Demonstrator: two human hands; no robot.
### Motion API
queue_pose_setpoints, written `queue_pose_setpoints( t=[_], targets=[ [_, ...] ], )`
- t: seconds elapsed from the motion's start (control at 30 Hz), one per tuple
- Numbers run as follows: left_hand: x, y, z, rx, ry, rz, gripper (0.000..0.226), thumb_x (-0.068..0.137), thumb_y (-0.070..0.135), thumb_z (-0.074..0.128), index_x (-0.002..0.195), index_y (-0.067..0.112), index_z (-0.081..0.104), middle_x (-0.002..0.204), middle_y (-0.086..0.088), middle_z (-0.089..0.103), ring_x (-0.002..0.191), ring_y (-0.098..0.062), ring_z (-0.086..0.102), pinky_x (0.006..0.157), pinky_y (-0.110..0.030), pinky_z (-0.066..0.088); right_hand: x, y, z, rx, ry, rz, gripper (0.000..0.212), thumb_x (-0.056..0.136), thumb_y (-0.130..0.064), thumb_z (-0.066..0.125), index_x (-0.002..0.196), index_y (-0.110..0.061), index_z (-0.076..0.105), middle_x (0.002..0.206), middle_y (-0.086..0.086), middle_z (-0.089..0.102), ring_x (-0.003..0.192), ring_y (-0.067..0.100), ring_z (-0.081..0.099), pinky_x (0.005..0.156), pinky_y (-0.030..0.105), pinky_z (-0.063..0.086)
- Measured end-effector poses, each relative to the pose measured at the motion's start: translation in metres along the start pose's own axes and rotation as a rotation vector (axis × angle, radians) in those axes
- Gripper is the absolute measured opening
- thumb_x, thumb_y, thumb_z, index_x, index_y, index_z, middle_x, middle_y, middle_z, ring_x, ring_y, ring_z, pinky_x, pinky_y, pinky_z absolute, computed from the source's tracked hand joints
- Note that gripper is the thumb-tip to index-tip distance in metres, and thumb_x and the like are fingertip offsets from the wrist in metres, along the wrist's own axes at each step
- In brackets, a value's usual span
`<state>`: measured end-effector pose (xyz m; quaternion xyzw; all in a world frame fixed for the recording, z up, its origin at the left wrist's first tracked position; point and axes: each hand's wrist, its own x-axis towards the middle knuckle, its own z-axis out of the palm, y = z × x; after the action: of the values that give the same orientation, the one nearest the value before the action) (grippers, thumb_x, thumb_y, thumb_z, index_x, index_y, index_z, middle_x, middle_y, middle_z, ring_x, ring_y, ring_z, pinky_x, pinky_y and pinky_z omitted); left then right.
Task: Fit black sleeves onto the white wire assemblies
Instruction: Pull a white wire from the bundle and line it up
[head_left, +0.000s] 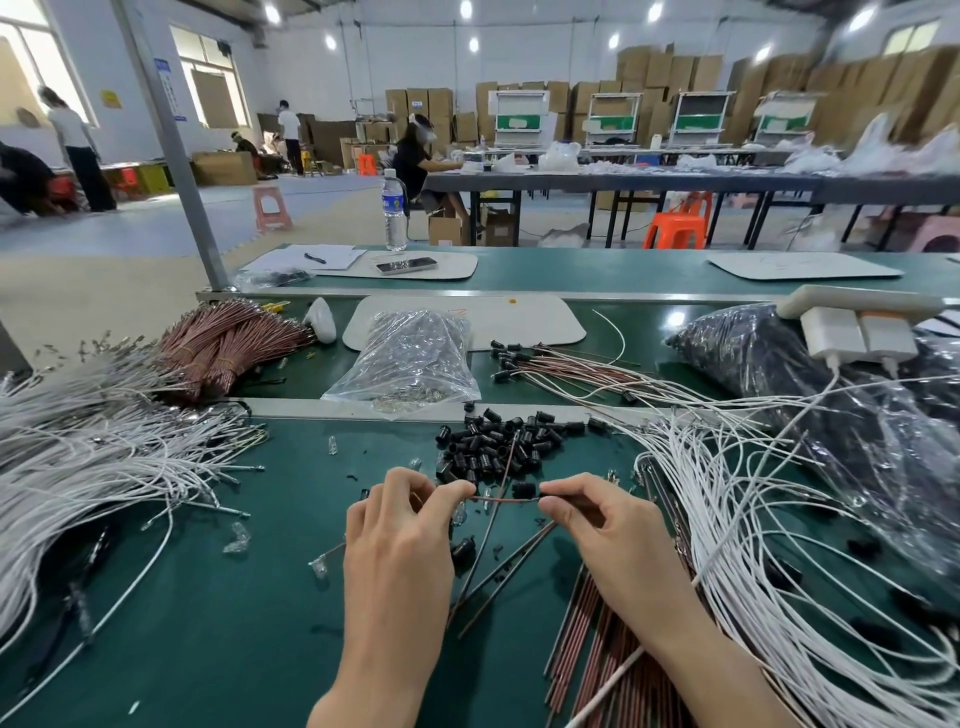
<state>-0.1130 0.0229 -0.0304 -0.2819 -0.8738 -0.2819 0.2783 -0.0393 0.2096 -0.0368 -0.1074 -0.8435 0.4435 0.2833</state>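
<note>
A large workshop hall with stacked cardboard boxes lies behind; in front is a green surface (249, 597) covered with wire stock. Near its middle the left hand (400, 530) and the right hand (608, 525) hold one thin wire (506, 499) stretched between them. The fingers of each hand are closed in a pinch on one end of it. This wire looks brownish rather than white. Whether the right fingertips also hold a sleeve, I cannot tell.

The loose black sleeves (498, 441) lie in a heap just behind the hands, and one single sleeve (523, 488) rests just beside the held wire. The white wires (104, 457) are spread at the left, and a second mass of white wires (753, 519) at the right.

To do this step well, I think the wire end should be kept short and straight beyond the pinch, so it does not bend when the sleeve is pushed on. The other hand should bring the sleeve's opening in line with the wire.

A clear plastic bag (410, 358) farther back holds many small shiny parts, too small to name. A big dark bag (831, 374) at the right seems full of black pieces.
</note>
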Motion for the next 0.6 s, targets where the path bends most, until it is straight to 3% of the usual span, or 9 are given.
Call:
queue_pose_setpoints(
  t=[0.17, 0.33, 0.5, 0.6],
  targets=[
    [-0.0024, 0.0029, 0.0019, -0.058, 0.018, 0.019, 0.036, 0.078, -0.001, 0.082, 0.108, 0.019, 0.075, 0.089, 0.001, 0.055, 0.075, -0.018, 0.050, 0.069, -0.040, 0.051, -0.0001, 0.0002, 0.0001, 0.008, -0.001, 0.018, 0.013, 0.088, -0.024, 0.076, 0.096, -0.033, 0.077, 0.089, -0.026, 0.072, 0.085, -0.002, 0.070, 0.077, 0.015, 0.054],
    [-0.0049, 0.0046, 0.0038, -0.126, -0.006, 0.038, 0.025, 0.086, 0.009, 0.076, 0.108, 0.020, 0.075, 0.089, 0.005, 0.053, 0.074, -0.015, 0.052, 0.071, -0.033, 0.046, 0.0013, 0.0015, 0.0005, 0.082, 0.032, 0.078, 0.017, 0.087, -0.021, 0.077, 0.087, -0.038, 0.077, 0.086, -0.022, 0.075, 0.085, 0.000, 0.070, 0.078, 0.017, 0.055],
    [-0.0064, 0.0047, 0.0066, -0.093, -0.020, 0.058, 0.026, 0.082, 0.007, 0.080, 0.104, 0.019, 0.076, 0.086, 0.005, 0.053, 0.072, -0.015, 0.053, 0.069, -0.032, 0.046, 0.0008, 0.0026, 0.0041, 0.068, -0.006, 0.143, 0.023, 0.090, -0.015, 0.074, 0.084, -0.037, 0.075, 0.091, -0.025, 0.074, 0.083, 0.020, 0.072, 0.080, 0.038, 0.059],
    [-0.0061, 0.0046, 0.0085, -0.099, -0.017, 0.073, 0.023, 0.084, 0.009, 0.078, 0.104, 0.019, 0.076, 0.086, 0.005, 0.053, 0.072, -0.015, 0.053, 0.068, -0.033, 0.047, 0.0010, -0.0009, 0.0031, 0.031, -0.005, 0.108, 0.027, 0.093, -0.011, 0.070, 0.084, -0.037, 0.073, 0.092, -0.030, 0.072, 0.077, 0.003, 0.070, 0.075, 0.023, 0.057]
  ],
)
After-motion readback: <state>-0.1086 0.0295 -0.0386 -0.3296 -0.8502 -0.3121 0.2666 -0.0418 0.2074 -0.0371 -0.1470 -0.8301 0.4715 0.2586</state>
